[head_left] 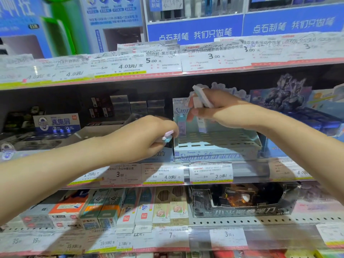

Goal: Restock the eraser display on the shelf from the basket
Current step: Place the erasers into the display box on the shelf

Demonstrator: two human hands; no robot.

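Observation:
A pale blue eraser display box [217, 146] with rows of slots stands on the middle shelf. Most of its slots look empty. A couple of upright erasers [181, 125] stand in its back left corner. My right hand [219, 110] hovers over the back of the box, fingers closed on several slim pastel erasers [202, 98] that stick up above the knuckles. My left hand [147, 136] is just left of the box, closed on pink and blue erasers [167, 136] at its fingertips. The basket is out of view.
Dark stationery boxes [119, 107] fill the shelf left of the display, and a blue character box [290, 101] stands to its right. Price tags [210, 172] line the shelf edge. Pencil boxes [130, 207] and a black sharpener box [242, 200] sit below.

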